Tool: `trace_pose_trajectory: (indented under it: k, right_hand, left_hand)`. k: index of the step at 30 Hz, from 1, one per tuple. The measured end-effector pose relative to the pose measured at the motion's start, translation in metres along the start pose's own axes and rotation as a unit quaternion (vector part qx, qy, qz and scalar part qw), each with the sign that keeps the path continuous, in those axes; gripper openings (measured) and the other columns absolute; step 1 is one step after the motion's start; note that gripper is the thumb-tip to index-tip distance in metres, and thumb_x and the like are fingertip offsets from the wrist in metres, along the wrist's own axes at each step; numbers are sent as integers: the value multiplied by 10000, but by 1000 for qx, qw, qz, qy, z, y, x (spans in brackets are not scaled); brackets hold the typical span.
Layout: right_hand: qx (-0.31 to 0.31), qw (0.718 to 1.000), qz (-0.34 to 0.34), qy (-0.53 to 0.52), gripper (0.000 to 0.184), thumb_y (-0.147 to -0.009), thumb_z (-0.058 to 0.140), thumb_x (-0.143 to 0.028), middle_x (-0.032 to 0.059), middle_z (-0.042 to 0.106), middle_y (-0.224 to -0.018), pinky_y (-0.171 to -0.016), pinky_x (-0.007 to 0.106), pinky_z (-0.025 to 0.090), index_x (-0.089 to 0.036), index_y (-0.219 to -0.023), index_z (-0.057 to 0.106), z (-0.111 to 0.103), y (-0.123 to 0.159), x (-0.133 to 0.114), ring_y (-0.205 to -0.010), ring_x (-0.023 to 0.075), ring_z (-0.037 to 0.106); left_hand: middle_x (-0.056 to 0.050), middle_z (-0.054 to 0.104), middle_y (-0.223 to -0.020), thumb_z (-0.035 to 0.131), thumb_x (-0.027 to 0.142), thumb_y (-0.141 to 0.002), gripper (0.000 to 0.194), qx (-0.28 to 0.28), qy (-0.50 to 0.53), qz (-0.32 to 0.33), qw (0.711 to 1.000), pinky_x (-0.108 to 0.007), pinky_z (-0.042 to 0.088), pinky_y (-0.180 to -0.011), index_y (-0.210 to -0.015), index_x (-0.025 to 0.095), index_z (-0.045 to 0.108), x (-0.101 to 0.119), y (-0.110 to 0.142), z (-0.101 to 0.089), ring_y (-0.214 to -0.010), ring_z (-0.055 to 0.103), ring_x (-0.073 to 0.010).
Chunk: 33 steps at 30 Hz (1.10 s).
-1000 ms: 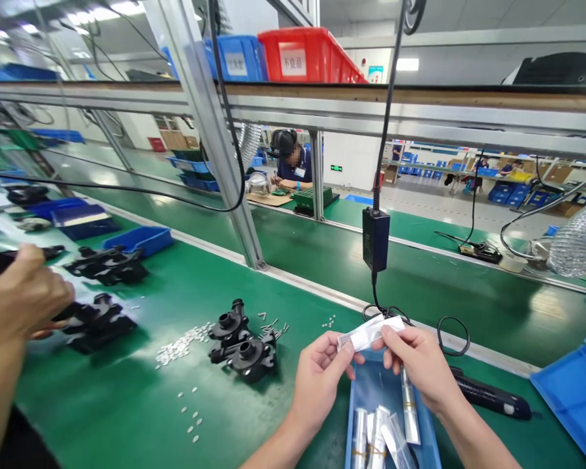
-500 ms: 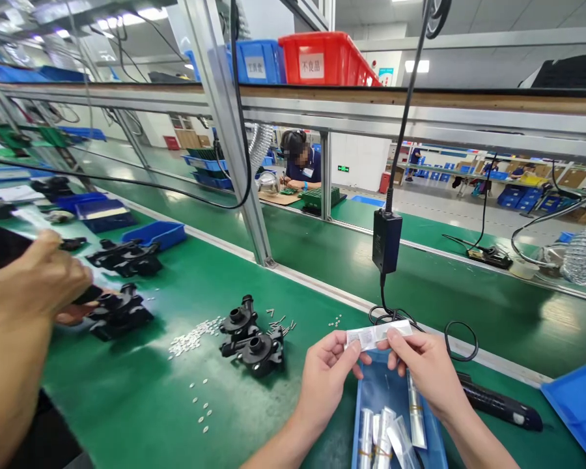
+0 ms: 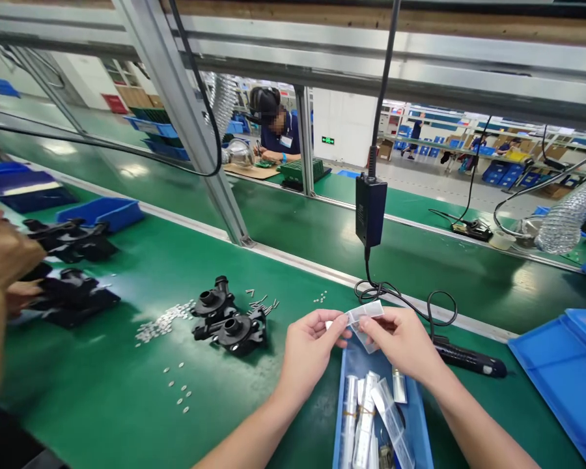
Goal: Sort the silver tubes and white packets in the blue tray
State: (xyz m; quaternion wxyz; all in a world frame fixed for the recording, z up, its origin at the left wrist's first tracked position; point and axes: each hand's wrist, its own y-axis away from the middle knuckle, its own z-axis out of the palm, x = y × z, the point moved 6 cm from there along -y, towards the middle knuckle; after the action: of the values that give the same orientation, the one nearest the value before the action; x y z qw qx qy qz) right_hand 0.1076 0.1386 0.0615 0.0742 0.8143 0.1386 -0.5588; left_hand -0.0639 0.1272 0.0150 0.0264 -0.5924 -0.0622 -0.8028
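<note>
My left hand (image 3: 308,345) and my right hand (image 3: 404,344) pinch a short label strip (image 3: 368,311) between thumbs and fingers. A translucent, sectioned flap (image 3: 366,339) hangs below it between the hands. Both hands are over the far end of a blue bin (image 3: 340,410). Inside the bin lie several shiny rolled bundles (image 3: 367,423), some bound with rubber bands, and a loose clear strip (image 3: 391,417). Left of my hands, two black pump-like housings (image 3: 232,332) sit on the green bench.
Small white washers (image 3: 163,322) and metal pins (image 3: 262,303) lie scattered on the bench. A black power tool (image 3: 471,360) and coiled cable are at right, beside blue bins (image 3: 561,371). A co-worker's hand (image 3: 4,251) works at left near more black housings. A metal post (image 3: 190,124) stands ahead.
The view has tilted down and shifted right. The strip's printed face has turned away, and the translucent flap now hangs beneath it. The co-worker's hand appears farther left.
</note>
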Motion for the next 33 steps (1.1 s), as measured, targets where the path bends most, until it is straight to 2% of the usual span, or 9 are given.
trace_pose_trajectory:
  k: [3, 5, 9, 12, 15, 19, 22, 29, 33]
  right_hand:
    - [-39, 987, 1, 155, 162, -987, 640, -304, -28, 766, -851, -674, 281, 445, -230, -929, 772, -12, 8, -15, -768, 164, 667]
    - [-56, 958, 36, 280, 190, -977, 632, -265, -32, 727, -768, -645, 305, 393, -230, -824, 740, -19, 19, -23, -725, 169, 638]
    - [-190, 869, 128, 440, 275, -801, 890, -410, 60, 749, -904, -620, 338, 325, -207, -912, 742, -1, 43, -24, -862, 304, 688]
    - [-267, 821, 141, 484, 426, -729, 917, -207, 166, 760, -1030, -650, 362, 369, -124, -1098, 720, 17, 48, -16, -946, 403, 716]
    - [-226, 855, 118, 451, 337, -869, 715, -109, 129, 764, -1115, -762, 358, 455, -168, -1200, 719, 7, 37, -13, -1056, 341, 709]
    - [-115, 932, 80, 333, 177, -956, 614, -216, -26, 765, -911, -678, 278, 442, -276, -1021, 768, -33, 27, -19, -817, 181, 678]
    - [-150, 915, 72, 368, 178, -934, 617, -216, -10, 763, -895, -660, 296, 400, -278, -953, 783, -39, 32, -19, -808, 199, 660]
    - [-262, 865, 27, 428, 367, -796, 654, -110, 22, 797, -1020, -718, 338, 386, -301, -1083, 781, 1, 43, -14, -945, 291, 720]
    - [-268, 828, 55, 490, 222, -801, 674, -115, 79, 770, -923, -639, 348, 306, -222, -987, 734, 6, 42, -13, -898, 325, 715]
  left_hand:
    - [-71, 779, -726, 907, 430, -731, 385, 5, -12, -1, 1000, -206, 615, -601, -873, 99, 768, -4, -3, -2, -656, 723, -153]
    - [-70, 779, -736, 899, 426, -741, 377, 7, -19, 0, 1000, -212, 618, -607, -879, 102, 764, -6, -4, -3, -659, 722, -152]
    - [-60, 769, -729, 890, 426, -752, 373, 9, -34, -2, 999, -214, 615, -605, -890, 106, 757, -8, -4, -3, -661, 719, -152]
    - [-61, 771, -733, 888, 422, -756, 370, 8, -41, -1, 999, -208, 611, -608, -893, 107, 750, -9, -5, -3, -660, 719, -148]
    - [-55, 769, -737, 886, 426, -765, 374, 9, -48, 5, 999, -203, 612, -623, -909, 110, 749, -10, -6, -2, -666, 717, -143]
    - [-53, 770, -761, 892, 422, -765, 386, 6, -48, 5, 999, -210, 617, -637, -936, 111, 741, -11, -6, -2, -685, 719, -146]
    - [-52, 763, -742, 887, 421, -766, 383, 3, -43, 3, 999, -213, 614, -630, -925, 108, 734, -8, -5, -1, -675, 713, -147]
    - [-41, 757, -733, 883, 391, -775, 341, 9, -33, 12, 999, -200, 605, -622, -911, 117, 732, -5, -5, 0, -663, 709, -136]
    - [-43, 758, -722, 879, 387, -780, 334, 8, -32, 11, 999, -199, 604, -625, -909, 116, 732, -6, -5, -1, -654, 705, -133]
